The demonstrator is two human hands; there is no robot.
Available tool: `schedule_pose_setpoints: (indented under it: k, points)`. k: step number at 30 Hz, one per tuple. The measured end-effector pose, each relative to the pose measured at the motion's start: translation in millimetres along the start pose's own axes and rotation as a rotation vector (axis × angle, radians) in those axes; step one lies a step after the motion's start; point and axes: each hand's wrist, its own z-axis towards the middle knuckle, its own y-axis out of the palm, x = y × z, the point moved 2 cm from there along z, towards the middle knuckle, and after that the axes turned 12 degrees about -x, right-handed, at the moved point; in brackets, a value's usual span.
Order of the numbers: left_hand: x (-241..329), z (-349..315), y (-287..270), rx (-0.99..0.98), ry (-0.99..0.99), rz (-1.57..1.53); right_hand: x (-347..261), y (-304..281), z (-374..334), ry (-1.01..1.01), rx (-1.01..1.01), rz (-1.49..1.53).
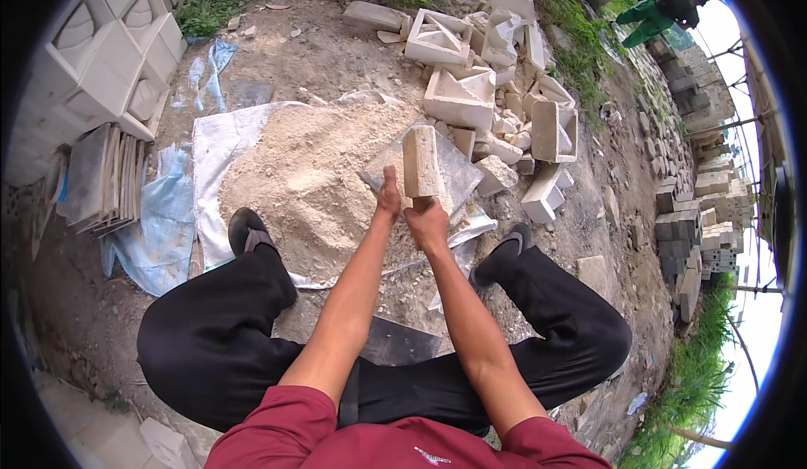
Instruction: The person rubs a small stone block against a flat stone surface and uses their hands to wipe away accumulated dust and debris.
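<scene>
My right hand (429, 223) is closed round the short handle of a wooden mallet (420, 160). Its thick, pale, dusty head points away from me over a flat grey board (458, 169). Just left of the mallet is my left hand (388, 196), fingers stretched upward and nothing visible in it. Whether it touches the mallet I cannot tell. The board lies on the right side of a heap of beige crushed powder (294, 175), which is spread on a white woven sheet (214, 145) between my feet.
Broken hollow blocks (461, 95) and rubble are piled beyond the board, to the right. Stacked pale blocks (101, 40) and thin leaning slabs (101, 175) stand at left. A blue plastic sheet (164, 225) lies nearby. A person in green (660, 15) is far off at right.
</scene>
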Motion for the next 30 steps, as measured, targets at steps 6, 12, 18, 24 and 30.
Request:
schedule_pose_setpoints:
  k: [6, 12, 18, 24, 30]
  points:
    - [-1, 9, 6, -0.062, 0.066, -0.083, 31, 6, 24, 0.053, -0.168, -0.151]
    - [7, 1, -8, 0.01, -0.018, -0.052, -10, 7, 14, 0.009, -0.033, 0.011]
    - [32, -4, 32, -0.028, 0.025, 0.029, 30, -7, 31, 0.096, -0.188, -0.176]
    - [7, 7, 12, 0.026, -0.146, 0.031, 19, -5, 37, 0.097, -0.101, 0.093]
    - [-8, 17, -10, -0.056, -0.121, 0.004, 32, -9, 33, 0.099, -0.191, -0.117]
